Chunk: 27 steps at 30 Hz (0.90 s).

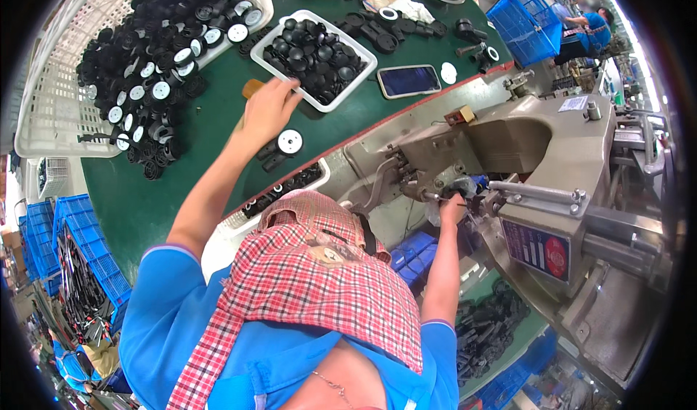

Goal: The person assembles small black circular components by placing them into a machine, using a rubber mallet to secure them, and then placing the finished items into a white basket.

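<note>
My left hand (pixel 267 111) is over the green table, its fingertips beside the near-left rim of a white tray (pixel 335 107) heaped with black round caps (pixel 308 54). Thumb and fingers look apart, with nothing visible between them. A brown wooden-looking piece (pixel 252 88) shows beside the knuckles, partly covered. Below the wrist lies a black part with a white disc (pixel 290 142). My right hand (pixel 451 210) is at the working end of a grey-beige machine (pixel 537 130), fingers closed by a dark part (pixel 456 191). What it grips is mostly hidden.
A large white basket (pixel 54 130) spills black wheels with white discs leftward. A phone (pixel 409 81) lies near the table's red edge. Black parts (pixel 377 33) lie at the back. A small white bin (pixel 319 170) sits below the edge. Blue crates (pixel 526 22) and other people (pixel 592 33) are farther off.
</note>
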Available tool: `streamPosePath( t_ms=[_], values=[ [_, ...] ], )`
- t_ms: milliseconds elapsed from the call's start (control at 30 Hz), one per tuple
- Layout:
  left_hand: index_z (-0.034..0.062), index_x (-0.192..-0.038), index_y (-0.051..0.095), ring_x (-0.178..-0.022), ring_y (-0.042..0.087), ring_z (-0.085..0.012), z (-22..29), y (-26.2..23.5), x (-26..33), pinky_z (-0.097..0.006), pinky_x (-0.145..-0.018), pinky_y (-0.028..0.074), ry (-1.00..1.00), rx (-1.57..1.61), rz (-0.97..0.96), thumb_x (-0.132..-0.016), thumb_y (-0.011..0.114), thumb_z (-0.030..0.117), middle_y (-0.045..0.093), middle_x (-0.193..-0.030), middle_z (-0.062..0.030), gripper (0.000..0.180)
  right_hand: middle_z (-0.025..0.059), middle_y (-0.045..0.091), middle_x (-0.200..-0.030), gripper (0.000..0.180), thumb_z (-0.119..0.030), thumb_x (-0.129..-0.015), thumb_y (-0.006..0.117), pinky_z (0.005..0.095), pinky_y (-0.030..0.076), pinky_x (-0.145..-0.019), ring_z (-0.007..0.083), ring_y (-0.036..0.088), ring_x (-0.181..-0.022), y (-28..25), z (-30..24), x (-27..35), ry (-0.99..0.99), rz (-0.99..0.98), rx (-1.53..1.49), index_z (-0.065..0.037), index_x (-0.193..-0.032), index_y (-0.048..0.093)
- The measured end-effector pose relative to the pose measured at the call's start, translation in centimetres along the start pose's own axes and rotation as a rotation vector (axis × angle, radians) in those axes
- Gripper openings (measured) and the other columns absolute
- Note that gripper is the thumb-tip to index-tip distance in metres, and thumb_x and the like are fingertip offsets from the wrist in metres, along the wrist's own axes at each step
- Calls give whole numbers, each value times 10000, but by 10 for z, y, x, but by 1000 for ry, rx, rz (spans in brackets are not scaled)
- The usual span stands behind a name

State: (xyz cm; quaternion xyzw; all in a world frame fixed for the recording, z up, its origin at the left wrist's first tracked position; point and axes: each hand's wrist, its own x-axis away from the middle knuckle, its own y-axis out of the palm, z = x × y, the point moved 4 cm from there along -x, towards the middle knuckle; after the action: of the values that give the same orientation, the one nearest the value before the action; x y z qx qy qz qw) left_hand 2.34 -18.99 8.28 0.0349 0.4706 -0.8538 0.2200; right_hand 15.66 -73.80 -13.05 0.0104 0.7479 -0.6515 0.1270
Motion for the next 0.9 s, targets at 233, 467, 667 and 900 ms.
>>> streamPosePath(
  t_ms=[233,467,667,900],
  values=[
    [87,-869,674,-945,635,-326,-15,47,-68,-455,-797,517,-91,-293,-222,-806,712,246,644,-955,-117,174,175,677,-1093,363,-314,-787,710,477,447,-956,388,580,-1121,-16,-21,-9,147,-11,-34,-91,-1072,682],
    [8,-1016,631,-682,664,-173,2,33,-44,-296,-632,508,-214,230,-9,-923,652,195,690,-857,-118,210,124,673,-1113,354,-217,-810,714,425,439,-957,312,592,-1070,-22,21,15,-84,188,-66,-51,-1118,666],
    [-20,-1217,599,-794,664,-132,-20,15,41,-254,-705,561,-522,820,-183,-916,653,114,662,-979,-80,334,117,681,-1073,399,-305,-950,614,362,542,-814,225,670,-963,-73,-24,26,264,-467,-1617,-6,-1213,608],
    [-33,-1087,628,-742,666,-128,-34,26,90,-235,-649,547,-699,804,-155,-917,649,106,670,-902,-88,221,46,689,-864,142,-113,-925,664,229,473,-708,104,613,-752,-150,-95,30,529,-369,-1617,-11,-1020,695]
  ],
)
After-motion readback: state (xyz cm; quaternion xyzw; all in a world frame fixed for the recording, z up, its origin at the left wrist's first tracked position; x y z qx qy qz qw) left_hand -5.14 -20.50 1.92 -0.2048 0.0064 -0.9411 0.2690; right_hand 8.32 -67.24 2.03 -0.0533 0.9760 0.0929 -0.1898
